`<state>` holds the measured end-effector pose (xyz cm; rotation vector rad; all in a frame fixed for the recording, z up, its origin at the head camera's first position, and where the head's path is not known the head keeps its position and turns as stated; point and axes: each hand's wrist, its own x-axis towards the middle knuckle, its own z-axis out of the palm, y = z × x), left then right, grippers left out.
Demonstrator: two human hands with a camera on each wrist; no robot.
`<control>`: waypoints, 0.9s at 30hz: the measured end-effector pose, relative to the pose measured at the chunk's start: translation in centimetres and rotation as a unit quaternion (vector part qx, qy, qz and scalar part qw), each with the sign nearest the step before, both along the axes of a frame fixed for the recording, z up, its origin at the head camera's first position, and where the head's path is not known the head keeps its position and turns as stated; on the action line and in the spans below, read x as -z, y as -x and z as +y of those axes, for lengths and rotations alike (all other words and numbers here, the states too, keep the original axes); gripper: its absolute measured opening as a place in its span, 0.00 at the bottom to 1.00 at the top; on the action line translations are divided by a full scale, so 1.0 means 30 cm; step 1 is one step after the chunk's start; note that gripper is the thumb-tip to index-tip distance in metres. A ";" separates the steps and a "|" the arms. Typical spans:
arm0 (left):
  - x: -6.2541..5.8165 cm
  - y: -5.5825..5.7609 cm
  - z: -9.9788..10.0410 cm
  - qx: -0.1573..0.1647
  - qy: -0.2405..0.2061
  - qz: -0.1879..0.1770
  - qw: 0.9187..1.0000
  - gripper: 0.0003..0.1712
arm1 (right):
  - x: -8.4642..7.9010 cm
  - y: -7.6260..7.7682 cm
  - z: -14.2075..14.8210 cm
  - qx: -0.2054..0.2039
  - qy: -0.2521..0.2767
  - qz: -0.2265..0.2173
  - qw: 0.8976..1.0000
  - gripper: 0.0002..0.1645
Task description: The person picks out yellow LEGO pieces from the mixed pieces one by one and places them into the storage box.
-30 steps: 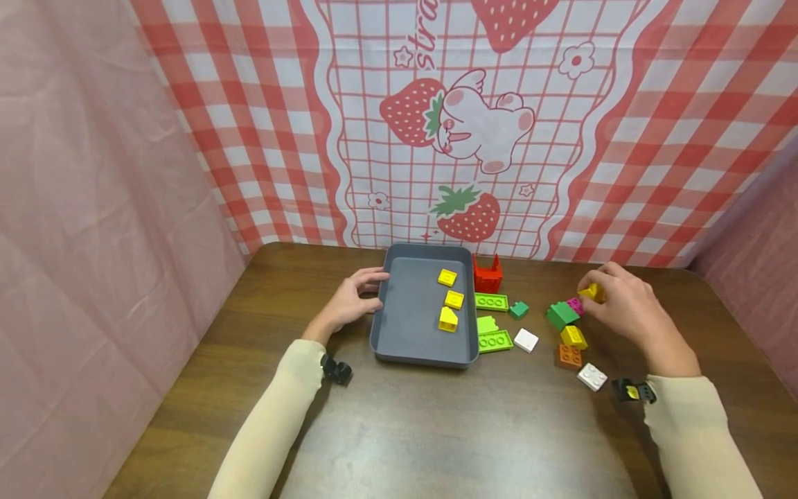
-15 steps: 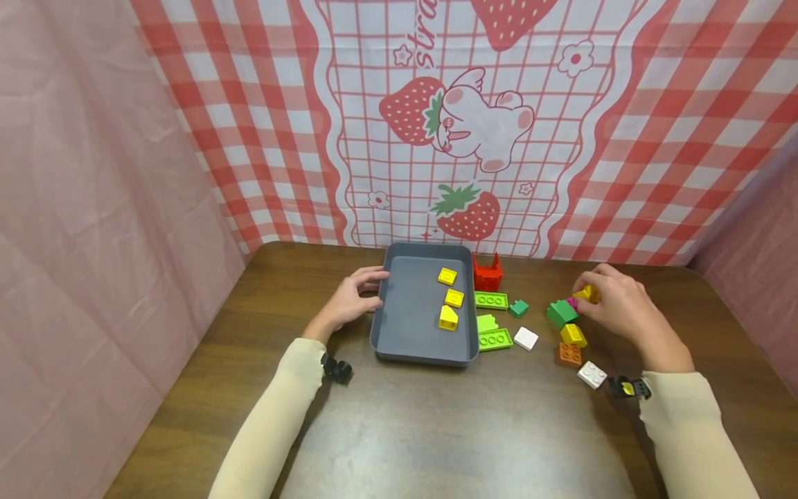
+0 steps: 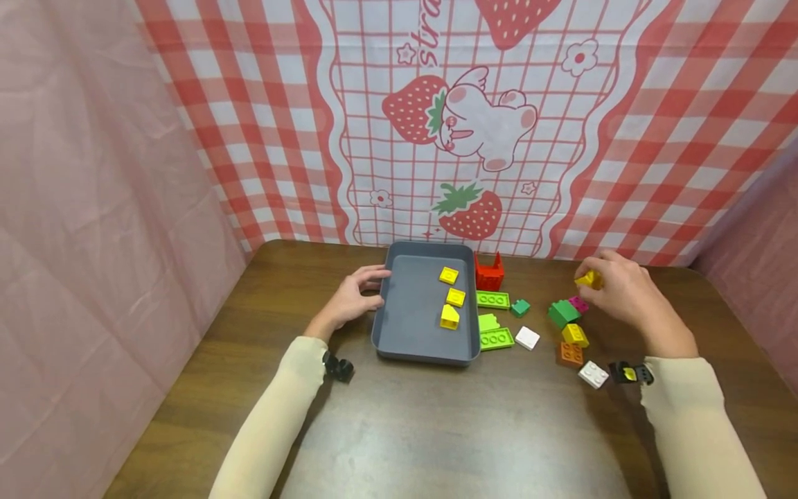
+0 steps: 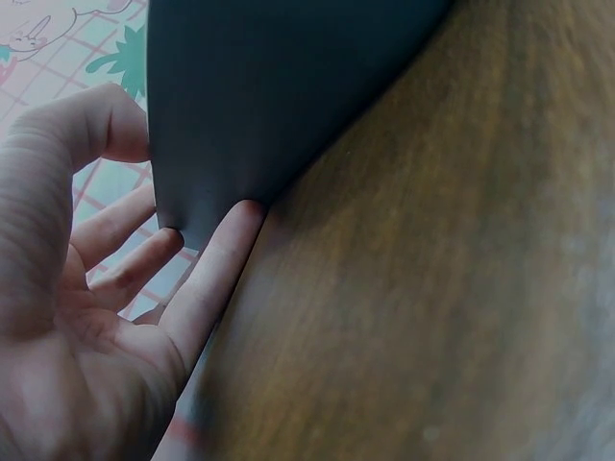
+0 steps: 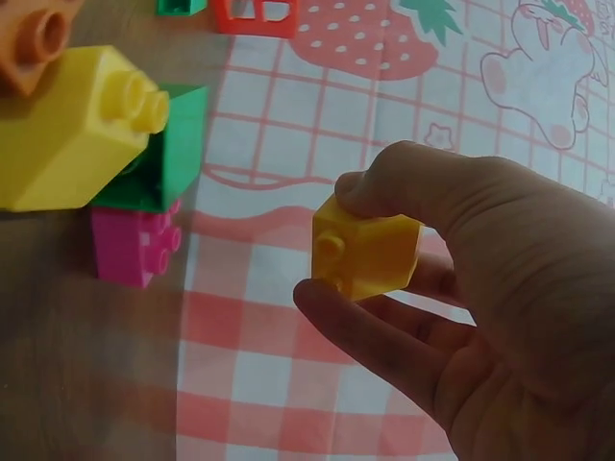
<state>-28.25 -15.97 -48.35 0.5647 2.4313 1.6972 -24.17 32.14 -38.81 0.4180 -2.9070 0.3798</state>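
Note:
My right hand [image 3: 623, 287] pinches a yellow sloped toy brick [image 5: 365, 252] between thumb and fingers, raised above the table at the back right. Its round studs face sideways in the right wrist view. Below and left of that hand lie a green brick [image 3: 564, 313], a magenta brick [image 3: 579, 305] and another yellow sloped brick [image 3: 575, 335]. My left hand [image 3: 349, 301] rests against the left wall of the grey tray [image 3: 405, 312], with extended fingertips touching its side. Two flat yellow pieces [image 3: 456, 297] and a yellow sloped brick [image 3: 449, 317] are inside the tray, toward its right wall.
Right of the tray are a red openwork piece [image 3: 489, 274], lime-green plates [image 3: 496, 339], a small green brick [image 3: 520, 308] and a white tile [image 3: 527, 337]. An orange-brown brick [image 3: 570, 354] and a white studded brick [image 3: 593, 375] lie nearer. A checked cloth [image 3: 274, 138] hangs behind the table.
My right hand has lifted the yellow sloped brick slightly and turned it, uncovering more of the magenta brick. The left hand and the tray stay in place.

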 end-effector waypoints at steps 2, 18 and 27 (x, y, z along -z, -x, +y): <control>-0.001 0.000 0.000 0.000 0.000 -0.001 1.000 0.34 | -0.005 0.002 -0.006 0.001 0.003 -0.002 1.000 0.15; -0.005 -0.003 0.001 -0.001 0.001 -0.003 1.000 0.33 | 0.007 0.038 -0.060 -0.016 0.012 -0.020 1.000 0.15; -0.004 -0.004 -0.002 0.001 -0.003 -0.007 1.000 0.33 | -0.014 0.075 -0.109 -0.030 -0.004 -0.030 0.999 0.14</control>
